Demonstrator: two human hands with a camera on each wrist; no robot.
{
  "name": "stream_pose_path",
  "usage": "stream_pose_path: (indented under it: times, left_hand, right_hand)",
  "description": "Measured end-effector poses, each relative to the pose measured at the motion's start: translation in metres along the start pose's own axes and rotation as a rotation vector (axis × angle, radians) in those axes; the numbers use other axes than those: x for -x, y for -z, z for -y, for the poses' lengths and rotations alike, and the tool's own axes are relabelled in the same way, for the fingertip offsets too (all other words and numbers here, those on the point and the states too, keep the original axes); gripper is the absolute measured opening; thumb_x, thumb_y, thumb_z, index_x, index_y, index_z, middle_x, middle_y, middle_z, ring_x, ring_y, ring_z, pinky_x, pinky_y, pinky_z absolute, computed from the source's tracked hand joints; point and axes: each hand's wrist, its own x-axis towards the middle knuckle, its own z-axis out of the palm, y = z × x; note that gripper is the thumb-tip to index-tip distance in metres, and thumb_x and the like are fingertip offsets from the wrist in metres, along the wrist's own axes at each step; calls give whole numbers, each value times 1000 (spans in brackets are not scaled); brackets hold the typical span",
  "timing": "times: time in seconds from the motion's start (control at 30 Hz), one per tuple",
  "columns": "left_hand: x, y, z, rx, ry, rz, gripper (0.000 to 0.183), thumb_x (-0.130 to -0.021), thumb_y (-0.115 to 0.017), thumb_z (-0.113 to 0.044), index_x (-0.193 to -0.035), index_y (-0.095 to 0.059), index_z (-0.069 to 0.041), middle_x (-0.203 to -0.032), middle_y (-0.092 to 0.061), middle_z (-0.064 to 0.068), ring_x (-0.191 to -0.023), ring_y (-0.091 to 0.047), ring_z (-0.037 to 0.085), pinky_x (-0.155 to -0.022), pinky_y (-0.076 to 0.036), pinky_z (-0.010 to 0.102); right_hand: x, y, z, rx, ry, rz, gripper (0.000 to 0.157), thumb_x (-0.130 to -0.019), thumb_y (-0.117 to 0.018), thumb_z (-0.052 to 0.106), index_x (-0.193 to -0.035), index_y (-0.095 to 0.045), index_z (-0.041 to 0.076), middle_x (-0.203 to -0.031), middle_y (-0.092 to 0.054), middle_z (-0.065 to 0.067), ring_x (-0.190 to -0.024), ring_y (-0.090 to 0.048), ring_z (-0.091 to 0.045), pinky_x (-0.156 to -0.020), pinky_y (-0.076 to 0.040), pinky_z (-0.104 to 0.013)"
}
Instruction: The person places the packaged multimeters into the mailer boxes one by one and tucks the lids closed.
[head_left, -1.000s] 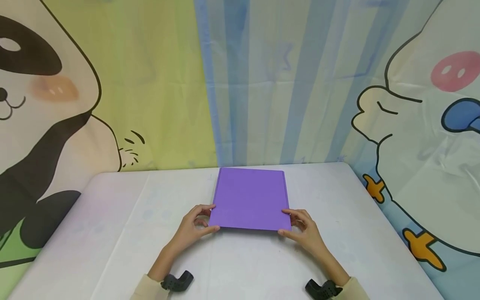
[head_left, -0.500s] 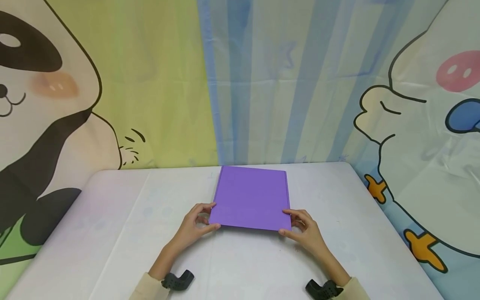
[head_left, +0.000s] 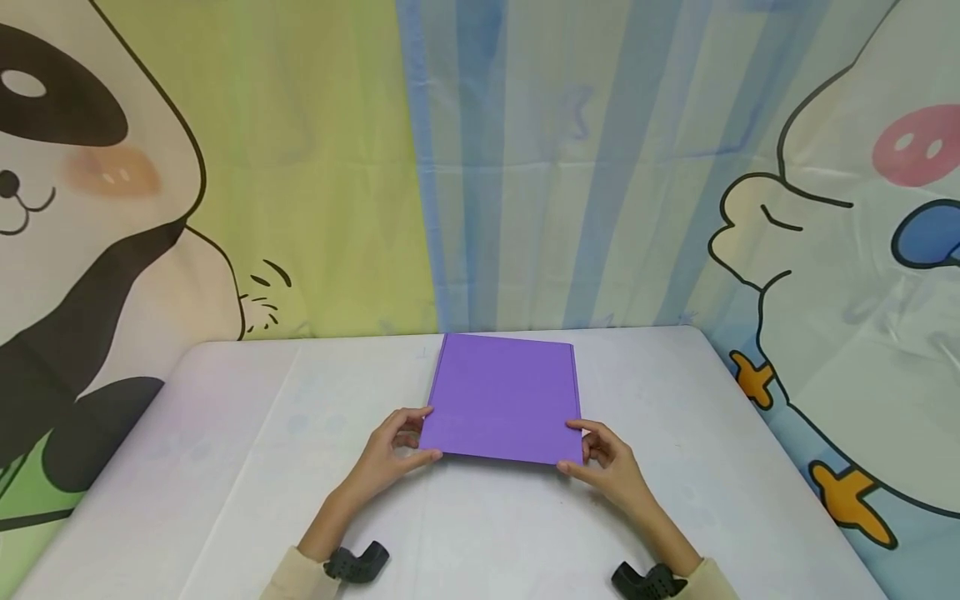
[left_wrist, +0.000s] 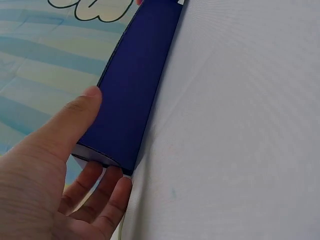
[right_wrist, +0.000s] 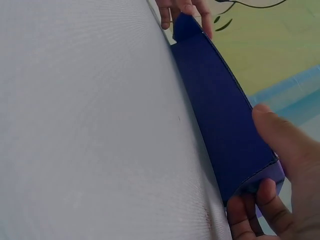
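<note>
A flat, square purple cardboard box (head_left: pixel 502 398) lies on the white table, its lid facing up. The left hand (head_left: pixel 384 452) holds its near left corner; the right hand (head_left: pixel 609 460) holds the near right corner. From the left wrist, the box's near side (left_wrist: pixel 127 90) looks dark blue, with the left thumb (left_wrist: pixel 82 117) at its upper edge and the other fingers curled at the end. The right wrist view has the same near side (right_wrist: pixel 215 110), the right thumb (right_wrist: pixel 272 127) on the upper edge and curled fingertips at the end. The inside of the box is hidden.
The white table (head_left: pixel 480 533) stretches to both sides of the box and toward the person. Behind it hangs a curtain (head_left: pixel 337 167) printed with cartoon animals and stripes. Each wrist wears a black camera mount (head_left: pixel 356 562) below a beige sleeve (head_left: pixel 300 577).
</note>
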Motion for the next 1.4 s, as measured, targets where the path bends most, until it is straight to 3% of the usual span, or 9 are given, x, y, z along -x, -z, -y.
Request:
stream_pose_path:
  times: [0.17, 0.33, 0.5, 0.6, 0.73, 0.97, 1.23, 1.4]
  left_hand:
    - [-1, -4, 25, -5, -35, 4, 64, -74, -79, -20, -130, -49, -13, -111, -53, 2, -97, -52, 6, -76, -53, 25]
    - [-1, -4, 26, -26, -20, -14, 59, -77, -77, -24, -129, -50, -17, -115, -50, -1, -101, -51, 8, -78, -52, 25]
    - [3, -7, 28, -37, -37, 6, 63, -79, -74, -18, -135, -45, -17, -132, -44, 3, -115, -48, 17, -86, -51, 29]
    - [5, -9, 30, -43, -33, 44, 71, -81, -72, -13, -142, -36, -18, -140, -40, 4, -121, -47, 22, -90, -49, 29]
    - [3, -10, 32, -57, -18, 51, 73, -82, -70, -9, -144, -33, -22, -141, -40, 1, -116, -51, 20, -91, -48, 28]
    - [-3, -13, 34, -87, -78, -7, 68, -80, -71, -5, -139, -39, -15, -132, -46, 6, -109, -53, 19, -84, -50, 27]
    - [-8, -17, 33, -132, -61, -80, 65, -76, -72, 2, -133, -46, -14, -122, -50, 5, -102, -53, 14, -74, -49, 22]
    - [-9, -21, 36, -160, -80, -114, 61, -75, -73, 3, -129, -48, -11, -119, -51, 8, -99, -55, 19, -69, -47, 22]
  right_hand:
    - [0, 0, -4, 32, 6, -7, 57, -69, -80, 3, -121, -56, 3, -91, -50, -13, -82, -51, -15, -73, -50, -21]
    - [1, 0, -6, 78, 26, -4, 55, -73, -78, 5, -124, -56, 5, -123, -43, -13, -108, -47, -5, -93, -46, -19]
    - [5, -2, -8, 16, 31, 65, 53, -80, -68, -2, -130, -49, 1, -144, -28, -22, -127, -33, 2, -102, -35, -12]
    - [7, -2, -10, -24, 41, 90, 54, -81, -64, -7, -132, -46, -2, -145, -24, -27, -128, -33, 5, -103, -32, -11]
    - [5, -1, -10, -45, 63, 90, 53, -80, -62, -12, -130, -46, -5, -144, -23, -30, -129, -34, 4, -103, -33, -12]
    - [2, 1, -10, -30, 76, 90, 48, -82, -62, -10, -128, -49, -6, -143, -24, -31, -129, -35, 5, -102, -36, -13]
    - [-3, 0, -13, 36, 180, 45, 42, -79, -63, -14, -120, -53, -10, -135, -34, -34, -124, -42, -1, -96, -43, -15]
    - [-4, -3, -11, 80, 189, -12, 40, -76, -66, -15, -115, -58, -8, -129, -42, -31, -118, -47, -2, -91, -48, -18]
